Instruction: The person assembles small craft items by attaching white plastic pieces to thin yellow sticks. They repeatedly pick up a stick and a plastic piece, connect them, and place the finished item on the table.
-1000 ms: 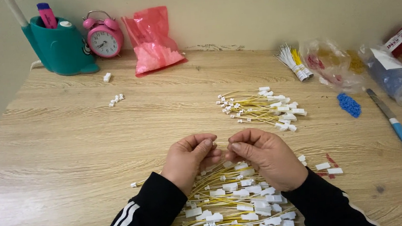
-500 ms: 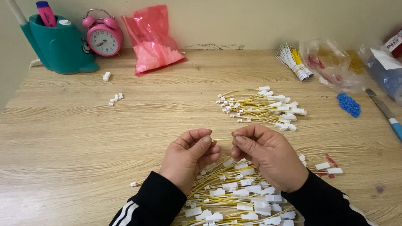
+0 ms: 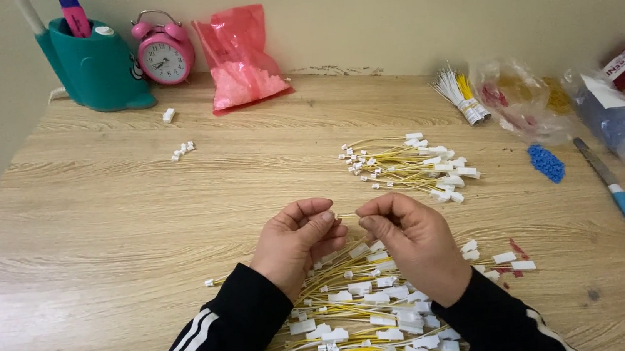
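My left hand (image 3: 296, 241) and my right hand (image 3: 410, 240) meet over the near part of the wooden table (image 3: 101, 221), fingertips almost touching. Between them they pinch a thin yellow wire (image 3: 345, 215); only a short bit of it shows. Under my wrists lies a large heap of yellow wires with white connectors (image 3: 366, 317). A smaller, tidier bunch of the same wires (image 3: 408, 168) lies farther out, right of centre. Black sleeves with white stripes cover both my forearms.
At the back stand a teal holder (image 3: 94, 67), a pink alarm clock (image 3: 163, 56) and a pink bag of white parts (image 3: 240, 58). Loose white connectors (image 3: 182, 149) lie at left. On the right are clear bags (image 3: 521, 99), a blue piece (image 3: 546, 162) and a blue-handled tool (image 3: 616, 190).
My hands have shifted slightly and the fingertips have drawn closer together around the wire. Nothing else on the table has moved.
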